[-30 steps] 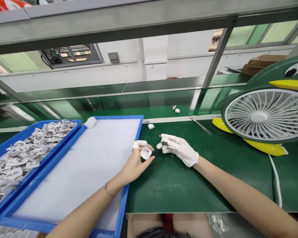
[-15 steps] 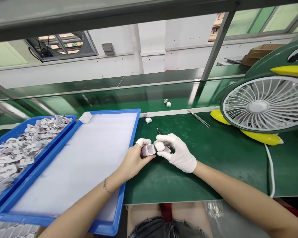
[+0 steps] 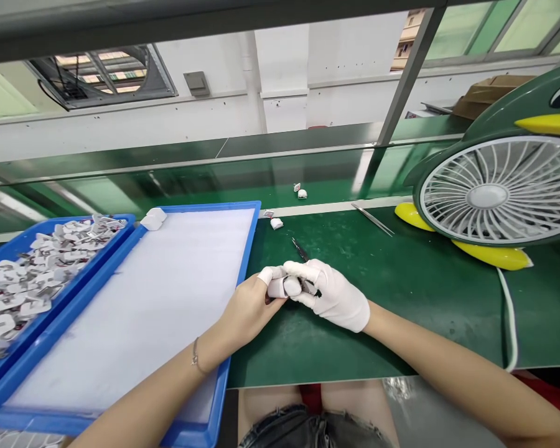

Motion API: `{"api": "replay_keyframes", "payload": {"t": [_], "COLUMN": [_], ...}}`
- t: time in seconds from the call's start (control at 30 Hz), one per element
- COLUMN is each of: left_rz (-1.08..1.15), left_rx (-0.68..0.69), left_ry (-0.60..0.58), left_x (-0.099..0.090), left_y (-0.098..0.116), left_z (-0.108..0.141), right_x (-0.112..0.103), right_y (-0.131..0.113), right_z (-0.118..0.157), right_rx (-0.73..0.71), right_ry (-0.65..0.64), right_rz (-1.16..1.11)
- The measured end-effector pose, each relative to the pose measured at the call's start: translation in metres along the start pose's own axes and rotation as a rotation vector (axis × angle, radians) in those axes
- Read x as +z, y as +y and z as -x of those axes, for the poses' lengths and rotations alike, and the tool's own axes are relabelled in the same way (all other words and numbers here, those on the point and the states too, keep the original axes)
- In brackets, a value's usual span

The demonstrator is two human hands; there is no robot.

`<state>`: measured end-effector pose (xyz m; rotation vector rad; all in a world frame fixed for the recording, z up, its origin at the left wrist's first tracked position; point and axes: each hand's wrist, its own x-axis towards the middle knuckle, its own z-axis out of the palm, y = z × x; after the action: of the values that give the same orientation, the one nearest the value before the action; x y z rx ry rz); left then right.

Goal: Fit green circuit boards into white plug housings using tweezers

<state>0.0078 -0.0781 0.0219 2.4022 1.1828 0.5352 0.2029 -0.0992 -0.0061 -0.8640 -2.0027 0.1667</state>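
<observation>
My left hand [image 3: 249, 305], with a white cover on its thumb, pinches a small white hollow plastic housing [image 3: 275, 288]. My right hand [image 3: 333, 294], in a white glove, holds a small rounded white plastic part [image 3: 292, 286] between thumb and fingers. The part is right at the housing's open end; whether it sits inside cannot be seen. A black-tipped tool [image 3: 300, 249] sticks out behind my right hand, its rear hidden; I cannot tell if it is held or lies on the table. Beyond the hands lie a small white piece [image 3: 276, 223] and another white piece [image 3: 302, 194].
A blue tray [image 3: 249, 249] with a white lining stands left, a white housing [image 3: 154, 219] on its far corner. Beside it a blue bin [image 3: 129, 225] holds many white parts. Metal tweezers [image 3: 373, 219] lie right, near a green fan [image 3: 488, 196] with a white cable [image 3: 508, 317].
The rounded white part in my right hand has moved left, from just beside the housing up to its open end. My left hand still grips the housing. The view has shifted slightly.
</observation>
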Motion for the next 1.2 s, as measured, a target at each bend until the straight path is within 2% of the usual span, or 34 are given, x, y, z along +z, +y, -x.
{"api": "replay_keyframes", "payload": {"t": [0.13, 0.27, 0.5, 0.77, 0.87, 0.93, 1.03, 1.13, 1.2], "left_rz": [0.003, -0.033, -0.132, -0.114, -0.148, -0.194, -0.230, -0.093, 0.053], "left_rx": [-0.010, 0.006, 0.121, 0.181, 0.303, 0.404, 0.456, 0.370, 0.300], "left_ry": [0.006, 0.008, 0.058, 0.045, 0.025, -0.029, -0.042, 0.125, 0.272], "left_x": [0.000, 0.003, 0.009, 0.014, 0.012, 0.008, 0.001, -0.007, -0.012], "left_y": [0.002, 0.000, -0.003, 0.003, 0.006, 0.006, 0.004, 0.002, 0.003], "left_z": [-0.001, 0.000, 0.004, 0.006, 0.004, 0.001, -0.004, -0.009, -0.010], "right_x": [0.003, 0.002, 0.000, 0.000, -0.001, -0.002, -0.004, -0.009, -0.013], "right_y": [0.002, 0.003, 0.003, 0.009, 0.013, 0.014, 0.011, 0.004, 0.001], "right_z": [0.005, 0.006, 0.005, 0.008, 0.009, 0.010, 0.007, 0.001, -0.002], "right_rx": [0.022, 0.051, 0.075, 0.305, 0.335, 0.317, 0.235, 0.116, 0.103], "right_ry": [0.027, -0.010, -0.065, -0.301, -0.346, -0.353, -0.273, -0.089, 0.035], "right_rz": [0.074, 0.067, -0.032, -0.122, -0.145, -0.144, -0.086, -0.139, -0.250]}}
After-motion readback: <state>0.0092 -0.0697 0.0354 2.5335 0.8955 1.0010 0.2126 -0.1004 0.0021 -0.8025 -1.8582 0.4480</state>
